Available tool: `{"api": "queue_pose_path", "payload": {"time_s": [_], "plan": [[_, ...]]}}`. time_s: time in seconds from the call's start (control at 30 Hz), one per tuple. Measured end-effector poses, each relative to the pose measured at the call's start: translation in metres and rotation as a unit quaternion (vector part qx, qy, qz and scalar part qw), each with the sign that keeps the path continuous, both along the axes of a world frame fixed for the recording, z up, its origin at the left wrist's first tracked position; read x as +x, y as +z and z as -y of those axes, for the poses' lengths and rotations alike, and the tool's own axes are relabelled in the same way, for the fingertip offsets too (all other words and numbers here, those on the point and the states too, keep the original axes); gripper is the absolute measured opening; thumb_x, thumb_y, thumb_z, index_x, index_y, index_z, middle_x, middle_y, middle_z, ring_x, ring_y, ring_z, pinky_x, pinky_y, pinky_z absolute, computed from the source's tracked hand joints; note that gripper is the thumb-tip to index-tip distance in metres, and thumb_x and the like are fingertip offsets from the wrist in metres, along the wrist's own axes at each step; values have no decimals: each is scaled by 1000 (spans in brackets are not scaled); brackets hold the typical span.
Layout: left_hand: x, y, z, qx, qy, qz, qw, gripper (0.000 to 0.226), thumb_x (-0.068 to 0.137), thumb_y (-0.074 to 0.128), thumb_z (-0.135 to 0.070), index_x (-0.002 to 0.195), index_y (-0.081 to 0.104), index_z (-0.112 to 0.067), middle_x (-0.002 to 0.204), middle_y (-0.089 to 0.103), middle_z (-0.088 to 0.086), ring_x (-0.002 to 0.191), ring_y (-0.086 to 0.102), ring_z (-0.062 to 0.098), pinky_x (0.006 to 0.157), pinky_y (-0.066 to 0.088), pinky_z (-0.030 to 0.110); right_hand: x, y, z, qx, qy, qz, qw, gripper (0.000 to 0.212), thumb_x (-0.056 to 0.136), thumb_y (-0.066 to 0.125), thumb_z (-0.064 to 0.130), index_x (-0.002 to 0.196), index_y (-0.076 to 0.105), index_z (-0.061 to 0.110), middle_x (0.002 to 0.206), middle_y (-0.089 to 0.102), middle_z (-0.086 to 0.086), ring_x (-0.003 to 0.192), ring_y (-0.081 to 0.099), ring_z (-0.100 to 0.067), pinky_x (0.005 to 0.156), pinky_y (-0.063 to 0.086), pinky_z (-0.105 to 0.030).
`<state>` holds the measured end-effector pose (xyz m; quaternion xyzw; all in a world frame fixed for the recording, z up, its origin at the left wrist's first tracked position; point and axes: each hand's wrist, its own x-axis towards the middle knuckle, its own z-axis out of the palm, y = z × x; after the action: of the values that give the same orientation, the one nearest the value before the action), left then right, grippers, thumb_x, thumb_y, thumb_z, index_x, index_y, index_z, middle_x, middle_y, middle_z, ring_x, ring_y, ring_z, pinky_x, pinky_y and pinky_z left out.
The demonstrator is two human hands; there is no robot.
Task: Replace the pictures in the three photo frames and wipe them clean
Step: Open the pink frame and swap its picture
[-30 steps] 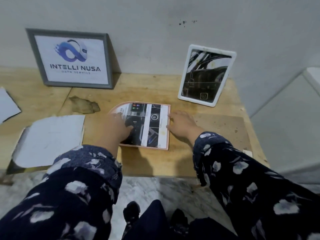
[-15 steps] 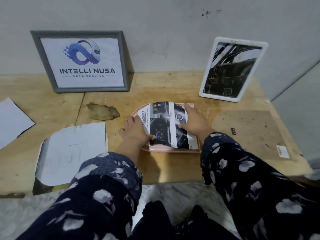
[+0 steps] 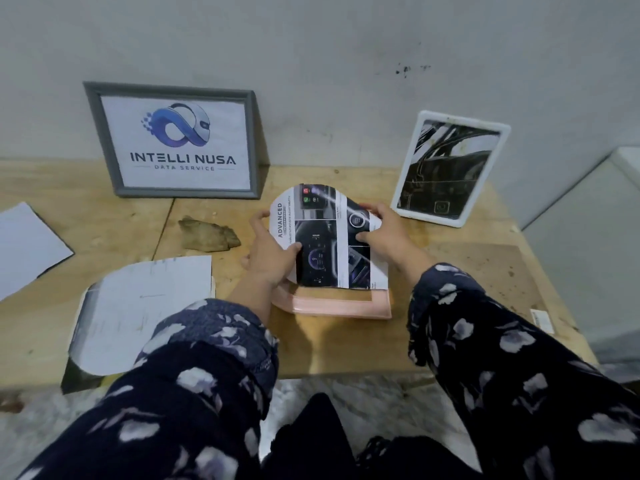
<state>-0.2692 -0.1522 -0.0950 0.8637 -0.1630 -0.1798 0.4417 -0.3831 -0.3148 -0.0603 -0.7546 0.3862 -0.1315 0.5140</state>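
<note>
Against a pale grey wall stands a wooden table (image 3: 346, 348), and both forearms in dark flowered sleeves reach forward over its near edge. The left hand (image 3: 268, 252) comes in from the lower left with the wrist nearly straight; its thumb lies on the printed face of the arch-topped picture (image 3: 322, 237) and its fingers curl behind the left edge, pinching the sheet. The right hand (image 3: 384, 233) angles in from the lower right, thumb pressed on the picture's right part and fingers wrapped over the upper right edge, gripping it too. Between the two hands the picture is held tilted up, its lower edge just above the pink frame (image 3: 332, 304), which lies flat on the table near the front.

Leaning on the wall at the back left is a grey frame (image 3: 93, 133) with a logo print. A white frame (image 3: 415, 161) with a dark picture leans at the back right. A brown cloth (image 3: 207, 233) lies left of the hands, with loose white sheets (image 3: 145, 306) nearer the left.
</note>
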Motion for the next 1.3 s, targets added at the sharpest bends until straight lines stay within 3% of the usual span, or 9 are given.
{"api": "queue_pose_path", "payload": {"time_s": [0.13,0.27,0.4,0.57,0.7,0.83,0.97,1.1,1.3], "plan": [[10,24,-8,-88,35,3,995,68,88,56,3,139,20,-23,124,59,9,98,55,19,76,45,32,23,19,0,-27,38,-7,999,66,79,65,-12,136,47,17,130,51,-2,97,55,-13,53,44,-6],[25,36,-38,-101,100,52,989,67,87,58,4,141,26,-19,124,58,9,106,56,21,77,43,29,58,26,-19,-98,102,0,990,76,74,73,-6,139,43,19,137,47,-7,120,53,-23,89,48,-20],[33,41,-96,-103,188,70,974,68,87,57,4,143,25,-20,129,56,9,113,56,24,86,45,30,98,29,-65,-136,192,22,972,73,75,71,-8,136,40,17,138,36,-7,116,46,-18,63,34,8],[41,41,-170,-84,318,75,941,57,86,56,6,133,30,-14,132,44,10,112,51,22,90,42,28,144,27,-139,-203,272,14,940,47,76,77,7,109,45,19,127,28,-5,89,47,-17,90,47,-31],[48,43,-221,-19,367,94,925,35,90,57,0,123,47,-5,134,37,11,115,50,22,91,28,14,177,27,-190,-187,300,22,935,35,80,74,7,97,47,19,114,29,-2,74,43,-8,81,44,-28],[62,43,-272,1,411,93,907,37,92,54,-1,128,49,-7,138,35,10,115,52,22,89,27,13,213,24,-245,-181,354,58,916,31,79,73,5,98,52,18,117,28,-2,87,51,-19,82,54,-33],[89,42,-316,34,415,100,904,41,93,51,-3,133,47,-8,141,32,7,115,53,23,95,33,20,253,20,-290,-197,379,67,901,30,86,65,3,115,58,9,130,28,-5,88,45,-15,68,42,-16],[132,37,-359,51,414,84,905,45,94,49,-5,138,42,-8,143,29,6,114,54,24,95,35,24,298,13,-335,-167,384,61,906,40,86,56,-8,122,54,9,135,26,-2,76,40,-2,83,37,-12],[201,15,-410,86,368,51,925,53,92,52,-8,143,36,-8,142,26,7,114,54,27,97,41,35,367,-10,-392,-219,396,29,891,35,87,53,-4,119,58,8,143,21,-2,100,47,-21,82,39,-15]]}}
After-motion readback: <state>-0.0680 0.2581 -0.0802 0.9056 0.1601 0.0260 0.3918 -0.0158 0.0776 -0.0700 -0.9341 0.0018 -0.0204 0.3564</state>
